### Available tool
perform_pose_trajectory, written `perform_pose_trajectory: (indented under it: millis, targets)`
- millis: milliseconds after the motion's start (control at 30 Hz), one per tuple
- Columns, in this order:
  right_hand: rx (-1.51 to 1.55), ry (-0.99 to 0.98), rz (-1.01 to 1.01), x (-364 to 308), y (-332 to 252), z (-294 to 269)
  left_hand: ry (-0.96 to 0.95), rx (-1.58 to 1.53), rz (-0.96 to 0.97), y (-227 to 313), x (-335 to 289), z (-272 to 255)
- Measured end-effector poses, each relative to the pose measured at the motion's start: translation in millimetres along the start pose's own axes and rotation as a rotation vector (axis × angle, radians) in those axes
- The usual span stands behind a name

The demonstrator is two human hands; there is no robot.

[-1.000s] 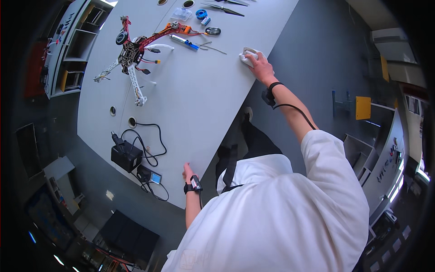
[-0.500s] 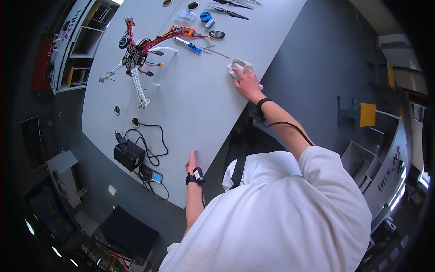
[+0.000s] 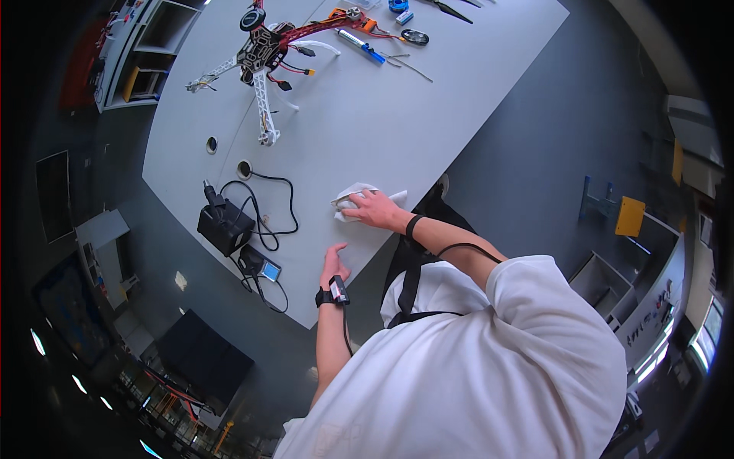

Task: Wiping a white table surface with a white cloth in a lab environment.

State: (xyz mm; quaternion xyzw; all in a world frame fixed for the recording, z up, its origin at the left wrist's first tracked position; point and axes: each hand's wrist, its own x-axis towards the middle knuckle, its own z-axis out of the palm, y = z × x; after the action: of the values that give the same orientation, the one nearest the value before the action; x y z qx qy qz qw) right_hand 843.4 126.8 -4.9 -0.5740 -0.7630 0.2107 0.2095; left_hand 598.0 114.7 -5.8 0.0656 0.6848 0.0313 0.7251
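My right hand (image 3: 372,208) presses a crumpled white cloth (image 3: 353,190) onto the grey-white table (image 3: 306,168), close to the edge nearest me. The fingers curl over the cloth, and part of it sticks out beside the wrist. My left hand (image 3: 334,264) rests near the table's close corner with nothing held, its fingers apart. To its left sits a black box-shaped soldering station (image 3: 225,229) with a handle on top and a looped black cable (image 3: 293,206). Beside that lies a small device with a lit blue screen (image 3: 270,271).
A red and white quadcopter frame (image 3: 260,57) stands at the far left of the table. Past it lie a blue desoldering pump (image 3: 361,46), thin metal tweezers (image 3: 413,67), a black oval object (image 3: 415,37) and dark propellers (image 3: 453,9). Round cable holes (image 3: 244,169) pierce the tabletop.
My right hand has drawn the cloth along the table toward me and to the left, near my left hand. My view has shifted, so the quadcopter now appears higher.
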Motion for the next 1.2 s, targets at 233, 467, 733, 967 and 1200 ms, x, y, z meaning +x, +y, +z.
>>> perform_pose_trajectory:
  millis: [233, 467, 733, 967, 1200]
  targets:
    - [-0.213, 0.315, 0.283, 45, 138, -78, 0.192, 0.040, 0.013, -4, 3, 7]
    - [-0.307, 0.380, 0.505, 65, 158, -94, 0.092, -0.008, -0.003, 0, 1, -2]
    - [-0.219, 0.322, 0.387, 81, 84, -41, 0.124, -0.370, 0.139, -5, -57, 5]
    - [-0.063, 0.005, -0.023, 31, -34, 25, 0.220, -0.566, 0.220, -41, -59, -26]
    - [-0.024, -0.327, -0.430, -18, -87, 64, 0.321, -0.451, 0.205, -56, -37, -31]
